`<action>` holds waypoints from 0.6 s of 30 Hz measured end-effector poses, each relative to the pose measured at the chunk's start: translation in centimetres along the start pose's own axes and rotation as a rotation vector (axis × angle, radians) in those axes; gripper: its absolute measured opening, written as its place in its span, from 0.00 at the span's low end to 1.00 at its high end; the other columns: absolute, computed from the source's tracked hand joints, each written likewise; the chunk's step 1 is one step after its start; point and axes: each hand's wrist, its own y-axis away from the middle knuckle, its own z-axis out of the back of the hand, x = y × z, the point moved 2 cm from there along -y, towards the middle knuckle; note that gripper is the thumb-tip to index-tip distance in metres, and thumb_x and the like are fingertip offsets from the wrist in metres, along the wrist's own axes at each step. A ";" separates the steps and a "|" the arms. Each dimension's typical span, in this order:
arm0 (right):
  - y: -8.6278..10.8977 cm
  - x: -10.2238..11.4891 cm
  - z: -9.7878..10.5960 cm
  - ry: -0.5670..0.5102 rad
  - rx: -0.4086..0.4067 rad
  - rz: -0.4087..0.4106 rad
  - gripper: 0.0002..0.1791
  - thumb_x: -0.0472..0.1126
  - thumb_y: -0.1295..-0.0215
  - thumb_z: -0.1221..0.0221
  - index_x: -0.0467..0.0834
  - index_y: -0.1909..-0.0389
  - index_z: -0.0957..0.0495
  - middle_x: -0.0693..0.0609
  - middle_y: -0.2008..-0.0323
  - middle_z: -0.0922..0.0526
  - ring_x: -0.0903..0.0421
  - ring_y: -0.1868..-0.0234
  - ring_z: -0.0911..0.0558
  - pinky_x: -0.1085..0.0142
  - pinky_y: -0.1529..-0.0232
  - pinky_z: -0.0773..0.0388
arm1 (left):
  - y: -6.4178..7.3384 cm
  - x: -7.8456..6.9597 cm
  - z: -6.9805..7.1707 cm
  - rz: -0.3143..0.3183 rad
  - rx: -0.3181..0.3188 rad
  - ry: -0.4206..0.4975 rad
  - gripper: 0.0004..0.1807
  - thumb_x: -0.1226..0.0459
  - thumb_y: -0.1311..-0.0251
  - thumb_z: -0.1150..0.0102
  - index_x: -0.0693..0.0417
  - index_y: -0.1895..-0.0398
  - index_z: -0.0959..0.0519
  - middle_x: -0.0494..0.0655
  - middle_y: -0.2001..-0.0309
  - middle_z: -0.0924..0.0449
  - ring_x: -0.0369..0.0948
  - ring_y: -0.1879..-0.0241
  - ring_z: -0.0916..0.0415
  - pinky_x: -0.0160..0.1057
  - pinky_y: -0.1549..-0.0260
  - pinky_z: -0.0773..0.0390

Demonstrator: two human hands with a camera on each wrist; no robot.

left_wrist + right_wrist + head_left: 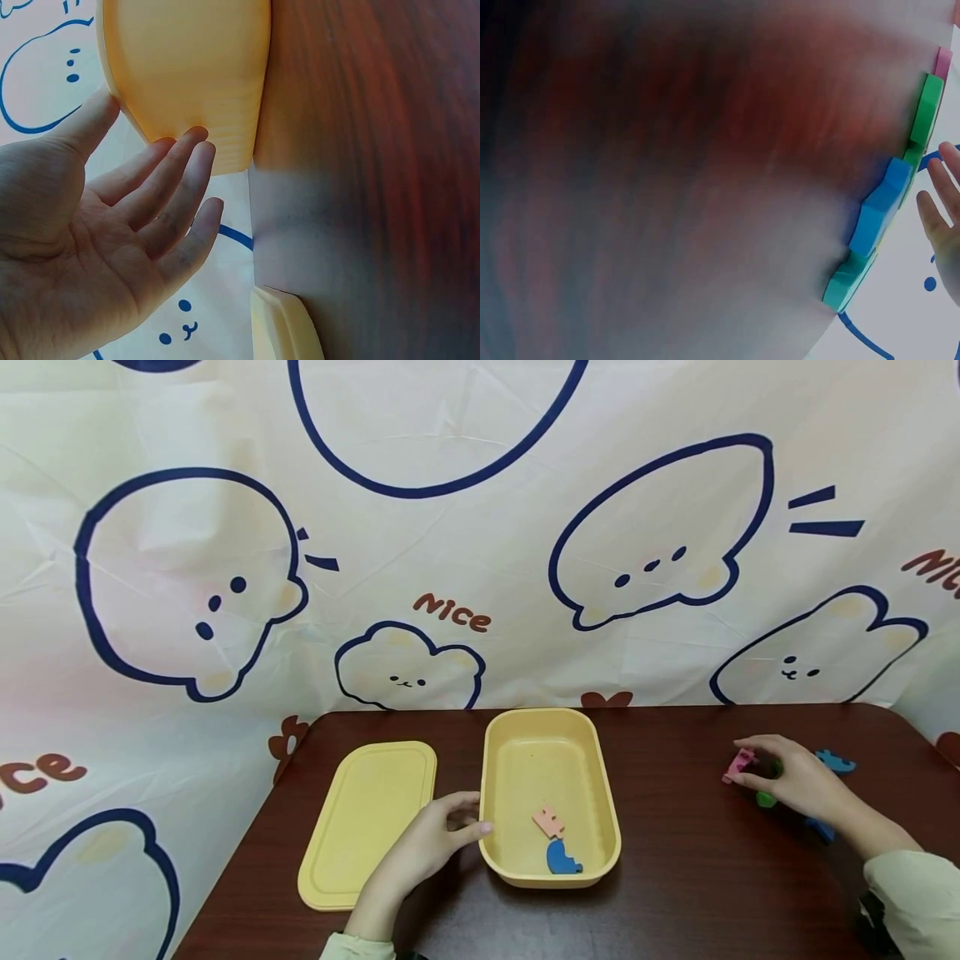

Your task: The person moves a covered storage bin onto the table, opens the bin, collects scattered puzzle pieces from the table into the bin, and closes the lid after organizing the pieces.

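Note:
My left hand (429,842) is at the left side of a yellow plastic box (611,827), thumb at the rim. In the left wrist view its loosely bent fingers (176,161) touch the box's outer wall. Inside the box lie an orange-pink puzzle piece (548,822) and a blue puzzle piece (561,858). Over at the right, my right hand (798,781) has a pink puzzle piece (738,765) between thumb and index finger. A green piece (766,798) sits partly hidden under this hand. The right wrist view shows only some of its fingers, at the edge.
A yellow lid (367,818) lies flat left of the box. Around the right hand are a light blue piece (836,762) and a darker blue piece (821,829). A printed white cloth (517,568) hangs behind the dark wooden table (675,860).

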 end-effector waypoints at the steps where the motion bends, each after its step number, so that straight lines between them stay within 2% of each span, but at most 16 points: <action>1: 0.0 0.0 0.0 -0.002 0.003 -0.003 0.34 0.48 0.38 0.31 0.28 0.41 0.28 0.26 0.43 0.29 0.30 0.45 0.30 0.31 0.48 0.35 | 0.0 0.0 0.0 -0.001 -0.001 0.002 0.23 0.64 0.36 0.35 0.67 0.41 0.24 0.57 0.50 0.19 0.47 0.55 0.20 0.42 0.56 0.21; 8: -0.5 -0.2 0.0 0.002 0.050 -0.031 0.38 0.52 0.39 0.31 0.28 0.39 0.30 0.25 0.41 0.32 0.28 0.43 0.32 0.29 0.46 0.36 | 0.2 -0.2 0.0 -0.002 -0.008 0.032 0.24 0.64 0.37 0.34 0.67 0.41 0.25 0.57 0.50 0.19 0.46 0.55 0.20 0.44 0.56 0.21; 18: -0.8 -0.5 -0.1 0.015 0.093 -0.041 0.43 0.53 0.42 0.29 0.26 0.38 0.31 0.24 0.42 0.32 0.29 0.44 0.31 0.30 0.46 0.36 | 0.0 0.0 0.0 0.007 0.001 0.005 0.23 0.64 0.36 0.35 0.67 0.41 0.24 0.56 0.50 0.19 0.46 0.55 0.20 0.43 0.56 0.22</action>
